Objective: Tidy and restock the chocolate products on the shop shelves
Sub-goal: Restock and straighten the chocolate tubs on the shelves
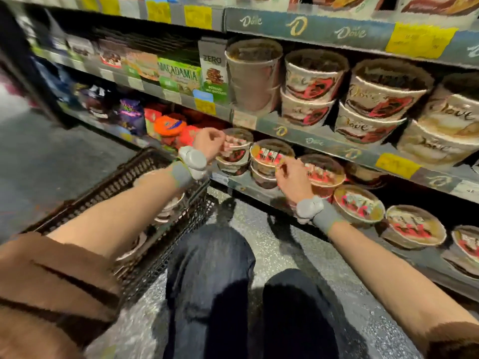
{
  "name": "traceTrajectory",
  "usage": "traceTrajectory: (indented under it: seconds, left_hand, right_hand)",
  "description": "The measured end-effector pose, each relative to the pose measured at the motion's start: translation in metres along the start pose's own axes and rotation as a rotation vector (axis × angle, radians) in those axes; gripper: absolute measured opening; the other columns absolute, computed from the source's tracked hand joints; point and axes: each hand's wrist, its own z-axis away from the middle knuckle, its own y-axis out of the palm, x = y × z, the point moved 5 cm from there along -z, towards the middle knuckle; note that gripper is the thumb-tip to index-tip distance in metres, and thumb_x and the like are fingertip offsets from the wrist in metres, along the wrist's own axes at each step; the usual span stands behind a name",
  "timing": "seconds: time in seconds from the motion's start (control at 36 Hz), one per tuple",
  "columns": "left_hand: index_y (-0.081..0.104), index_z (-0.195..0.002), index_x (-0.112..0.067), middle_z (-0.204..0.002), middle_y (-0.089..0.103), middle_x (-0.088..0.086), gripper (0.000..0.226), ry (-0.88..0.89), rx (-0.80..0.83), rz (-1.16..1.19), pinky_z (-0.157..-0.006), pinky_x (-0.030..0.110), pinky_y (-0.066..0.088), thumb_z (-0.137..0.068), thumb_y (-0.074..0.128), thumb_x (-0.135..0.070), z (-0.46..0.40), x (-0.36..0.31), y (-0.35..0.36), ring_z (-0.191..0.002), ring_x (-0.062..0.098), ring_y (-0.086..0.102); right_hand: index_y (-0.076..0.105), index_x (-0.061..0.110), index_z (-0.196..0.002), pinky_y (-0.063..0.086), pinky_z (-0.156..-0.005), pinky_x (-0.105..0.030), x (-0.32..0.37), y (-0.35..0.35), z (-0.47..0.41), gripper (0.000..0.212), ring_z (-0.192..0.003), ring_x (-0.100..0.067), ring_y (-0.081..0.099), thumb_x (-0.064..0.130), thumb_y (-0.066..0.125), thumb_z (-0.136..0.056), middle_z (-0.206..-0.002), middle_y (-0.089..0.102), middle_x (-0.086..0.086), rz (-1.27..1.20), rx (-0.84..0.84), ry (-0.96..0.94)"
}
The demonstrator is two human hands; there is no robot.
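Down at the low shelf: both hands work among Dove chocolate tubs [269, 158] at 12 o'clock.
Shelf edge: the lower shelf lip [248, 186] runs from 10 o'clock down towards 4 o'clock, just under both wrists.
Open room: speckled floor [269, 244] lies free between the shelf and the knees [210, 255]; the black wire basket [140, 177] closes off the 9 o'clock side.
Left hand [208, 142]: fingers curled, touching the rim of the leftmost tub [237, 154] just at its 3 o'clock; whether it truly grips is too blurred to tell.
Right hand [291, 174]: fingers bent, pinching at the rim of the second tub, which sits stacked on another; a further tub [325, 174] is just beside the hand at 3 o'clock.
Tub row: more lidded tubs [359, 204] trail along the shelf towards 4 o'clock.
Basket: a few tubs lie inside, partly hidden by the left forearm.
Upper shelf: stacked Dove tubs [313, 89] at 1 o'clock, Macadamia box [178, 73] and Zero box [213, 71] at 11 o'clock.
Room: yellow price tags [418, 40] on the shelf fronts.
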Motion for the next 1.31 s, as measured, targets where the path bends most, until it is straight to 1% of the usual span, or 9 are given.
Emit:
traceTrajectory:
  seconds: [0.08,0.17,0.28,0.47,0.78,0.97,1.11,1.22,1.31]
  left_hand:
    - [0.069,-0.08,-0.013,-0.088,0.071,0.018,0.011,-0.126,-0.109,0.015,-0.08,0.046,0.056,-0.083,0.059,-0.017,0.01,0.051,-0.042,-0.078,0.029,0.067]
    - [0.068,-0.09,-0.008,-0.084,0.07,0.012,0.015,-0.196,-0.218,-0.012,-0.064,0.027,0.054,-0.089,0.053,-0.008,0.033,0.075,-0.078,-0.06,0.013,0.061]
    - [0.072,-0.1,-0.009,-0.099,0.072,0.012,0.022,-0.25,-0.355,-0.109,-0.088,0.03,0.05,-0.087,0.054,-0.007,0.048,0.105,-0.124,-0.099,0.023,0.065]
    - [0.07,-0.089,-0.017,-0.094,0.073,0.01,0.019,-0.439,-0.48,-0.133,-0.086,0.035,0.054,-0.085,0.054,-0.007,0.075,0.182,-0.176,-0.095,0.026,0.068]
    - [0.07,-0.106,-0.013,-0.114,0.068,0.01,0.023,-0.552,-0.537,-0.285,-0.093,0.029,0.043,-0.088,0.056,-0.014,0.064,0.234,-0.21,-0.112,0.027,0.059]
    - [0.069,-0.106,-0.013,-0.109,0.069,0.007,0.024,-0.582,-0.519,-0.299,-0.085,0.027,0.044,-0.09,0.052,-0.009,0.051,0.266,-0.213,-0.104,0.025,0.062]
    - [0.067,-0.105,-0.015,-0.103,0.069,0.007,0.02,-0.546,-0.473,-0.317,-0.076,0.027,0.044,-0.091,0.052,-0.014,0.038,0.274,-0.205,-0.089,0.021,0.061]
    - [0.067,-0.108,-0.012,-0.108,0.068,0.009,0.022,-0.53,-0.469,-0.301,-0.079,0.023,0.04,-0.092,0.052,-0.012,0.026,0.276,-0.199,-0.103,0.026,0.062]
    - [0.068,-0.107,-0.009,-0.106,0.068,0.008,0.023,-0.52,-0.479,-0.289,-0.079,0.02,0.038,-0.091,0.051,-0.009,0.02,0.278,-0.198,-0.104,0.025,0.061]
  right_hand:
    - [0.057,0.001,-0.088,0.043,-0.071,-0.039,0.031,0.041,0.001,0.009,-0.076,-0.029,0.054,0.008,0.051,-0.089,-0.085,0.059,-0.016,-0.059,0.15,-0.063]
    - [0.056,-0.002,-0.087,0.042,-0.067,-0.041,0.058,0.076,0.002,0.011,-0.071,-0.029,0.052,0.008,0.051,-0.089,-0.08,0.058,-0.018,-0.083,0.261,-0.126]
    - [0.052,0.003,-0.079,0.039,-0.065,-0.04,0.087,0.108,-0.001,0.017,-0.069,-0.03,0.05,0.011,0.049,-0.093,-0.072,0.053,-0.015,-0.113,0.315,-0.195]
    - [0.05,0.004,-0.077,0.032,-0.06,-0.028,0.134,0.184,0.002,0.016,-0.057,-0.019,0.042,0.006,0.045,-0.092,-0.058,0.043,-0.006,-0.148,0.492,-0.233]
    - [0.057,0.001,-0.111,0.039,-0.069,-0.028,0.132,0.249,-0.057,0.024,-0.094,-0.03,0.06,0.017,0.046,-0.097,-0.102,0.064,-0.016,-0.093,0.553,-0.061]
    - [0.037,0.006,-0.058,0.035,-0.064,-0.034,0.126,0.308,-0.089,0.049,-0.061,-0.025,0.042,0.032,0.044,-0.099,-0.058,0.039,-0.01,-0.037,0.609,0.061]
    - [0.059,-0.011,-0.108,0.044,-0.077,-0.038,0.126,0.328,-0.09,0.049,-0.102,-0.038,0.06,0.031,0.036,-0.101,-0.112,0.063,-0.025,0.029,0.674,0.131]
    - [0.056,-0.004,-0.092,0.036,-0.063,-0.034,0.119,0.339,-0.093,0.041,-0.089,-0.033,0.057,0.029,0.036,-0.102,-0.09,0.059,-0.022,0.048,0.708,0.148]
    - [0.038,-0.007,-0.129,0.043,-0.074,-0.039,0.119,0.339,-0.096,0.05,-0.102,-0.038,0.058,0.034,0.038,-0.101,-0.108,0.061,-0.025,-0.001,0.678,0.136]
